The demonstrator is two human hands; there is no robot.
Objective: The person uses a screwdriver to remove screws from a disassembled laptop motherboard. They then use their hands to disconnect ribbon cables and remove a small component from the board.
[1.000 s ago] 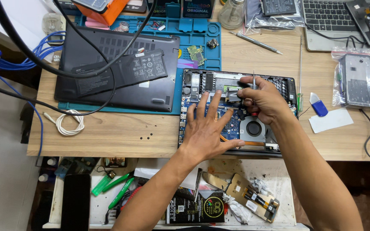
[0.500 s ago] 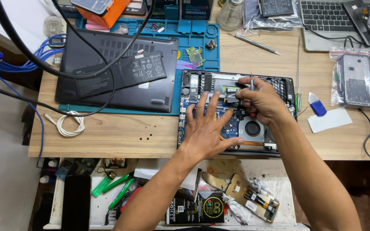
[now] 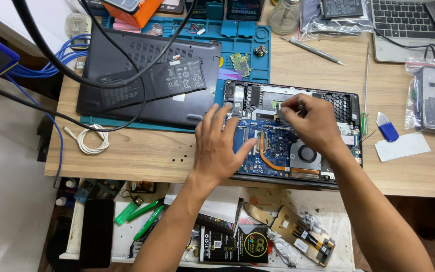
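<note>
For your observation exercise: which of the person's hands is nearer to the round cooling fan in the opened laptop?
Right. The right hand hovers just above the fan; the left hand lies flat farther left on the board.

**Even light, sharp centre, soft edges**

Bright and evenly lit from above, with no harsh glare. Soft, short shadows under the left hand (image 3: 221, 146) and right hand (image 3: 314, 123) across the opened laptop (image 3: 278, 151). Mild sheen on the plastic bags (image 3: 431, 98) at right. Sharp in the middle; slight wide-angle bending toward the corners. Thick black cable (image 3: 41, 45) near the lens blurred. Dim, perhaps underexposed, below the wooden table (image 3: 142, 156).
</note>
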